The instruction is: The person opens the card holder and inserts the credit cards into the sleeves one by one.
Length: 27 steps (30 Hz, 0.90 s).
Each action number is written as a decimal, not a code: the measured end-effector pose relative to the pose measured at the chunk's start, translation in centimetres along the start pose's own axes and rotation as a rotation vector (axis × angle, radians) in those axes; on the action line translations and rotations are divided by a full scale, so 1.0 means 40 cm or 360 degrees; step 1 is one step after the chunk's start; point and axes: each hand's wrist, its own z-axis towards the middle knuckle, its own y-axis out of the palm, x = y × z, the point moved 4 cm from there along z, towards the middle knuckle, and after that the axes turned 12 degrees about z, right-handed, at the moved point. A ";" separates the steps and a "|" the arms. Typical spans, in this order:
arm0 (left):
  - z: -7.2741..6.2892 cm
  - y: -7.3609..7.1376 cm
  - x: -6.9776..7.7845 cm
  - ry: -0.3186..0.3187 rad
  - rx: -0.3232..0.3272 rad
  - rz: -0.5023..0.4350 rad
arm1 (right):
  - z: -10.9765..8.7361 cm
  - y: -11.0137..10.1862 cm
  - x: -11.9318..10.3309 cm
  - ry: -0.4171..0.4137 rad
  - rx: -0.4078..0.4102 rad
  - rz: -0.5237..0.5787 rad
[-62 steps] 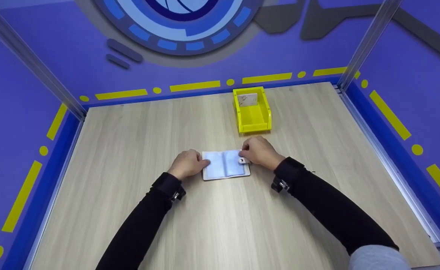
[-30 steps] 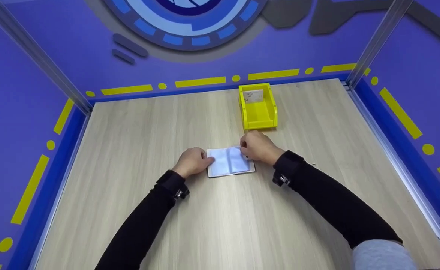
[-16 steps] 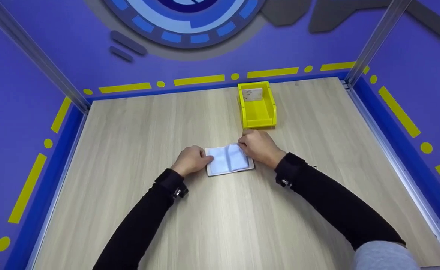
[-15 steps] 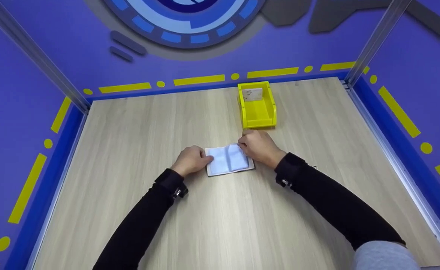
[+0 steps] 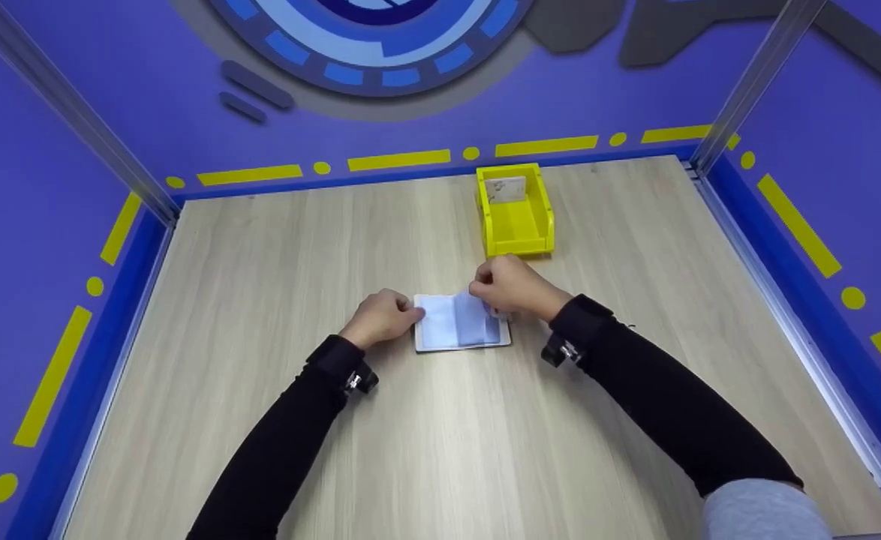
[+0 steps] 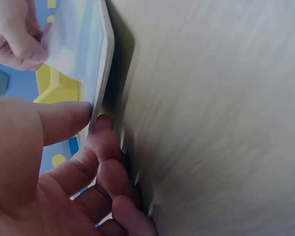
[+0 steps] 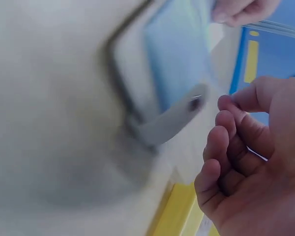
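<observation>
A small card holder (image 5: pixel 438 324) with clear plastic sleeves lies spread open on the table, in the middle of the head view. My left hand (image 5: pixel 382 318) pinches its left edge, thumb on top and fingertips underneath, as the left wrist view shows. My right hand (image 5: pixel 517 286) pinches the upper corner of a clear sleeve (image 7: pixel 179 54) between thumb and index finger, raising it off the right side. In the right wrist view the holder's pale strap (image 7: pixel 169 123) with a metal snap sticks out beside the sleeve. The other right fingers are curled.
Behind my right hand stands a yellow bin (image 5: pixel 517 246), its low front facing me. A pale printed card (image 5: pixel 506 189) leans against its back wall. Blue-purple panels (image 5: pixel 395 135) enclose the wooden table (image 5: pixel 275 255) at the back and both sides.
My right hand has shifted slightly up and left, lifting the sleeve's corner from the right side of the holder. The left hand keeps its hold on the left edge.
</observation>
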 end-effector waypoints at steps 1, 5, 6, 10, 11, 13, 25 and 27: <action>-0.001 -0.001 -0.001 -0.0019 -0.0008 -0.0001 | 0.003 0.002 -0.006 0.0008 0.0004 0.0039; 0.000 -0.002 -0.006 -0.0063 -0.0018 -0.0006 | 0.014 0.017 -0.032 0.0006 0.0004 0.0136; 0.000 -0.002 -0.007 -0.0060 -0.0018 -0.0008 | 0.016 0.023 -0.037 0.0002 0.0004 0.0158; -0.001 -0.003 -0.008 -0.0018 -0.0011 -0.0027 | 0.020 0.048 -0.047 -0.0052 0.0006 0.0197; -0.002 -0.004 -0.007 -0.0002 -0.0006 -0.0029 | 0.020 0.055 -0.048 -0.0084 0.0000 0.0189; -0.002 -0.006 -0.006 0.0024 0.0001 -0.0030 | 0.016 0.070 -0.051 -0.0176 -0.0023 0.0125; 0.001 -0.002 -0.011 0.0015 0.0027 -0.0040 | 0.000 0.090 -0.066 -0.0544 -0.0094 -0.0213; 0.000 0.000 -0.012 0.0010 0.0025 -0.0032 | 0.001 0.067 -0.071 -0.0517 -0.0080 -0.0190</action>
